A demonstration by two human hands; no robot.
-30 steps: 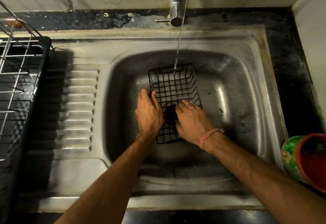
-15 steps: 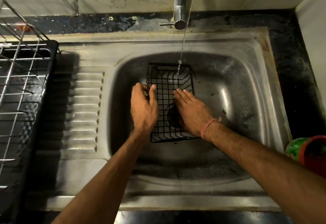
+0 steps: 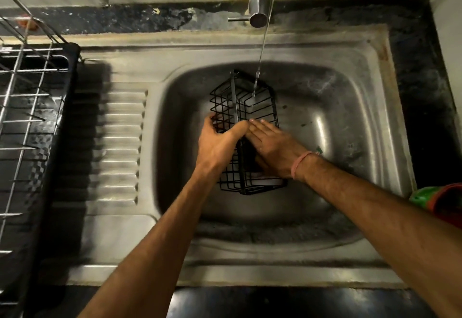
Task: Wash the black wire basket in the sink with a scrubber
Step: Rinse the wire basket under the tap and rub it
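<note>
The black wire basket (image 3: 246,100) stands tipped on its side in the steel sink (image 3: 332,127), under a thin stream from the tap (image 3: 258,0). My left hand (image 3: 220,142) grips its upper long edge, thumb over the rim. Inside the basket, my right hand (image 3: 272,150) lies flat and presses a dark scrubber (image 3: 247,156) against the wires; most of the scrubber is hidden under the palm. A pink band circles the right wrist.
A ribbed drainboard (image 3: 117,142) lies left of the basin. A wire dish rack in a black tray (image 3: 32,117) stands at the far left. A green and red container (image 3: 440,200) sits at the right edge on the dark counter.
The basket has been turned from lying flat up onto its side. My left hand shifted its hold to the raised edge, and my right hand stayed inside with the scrubber.
</note>
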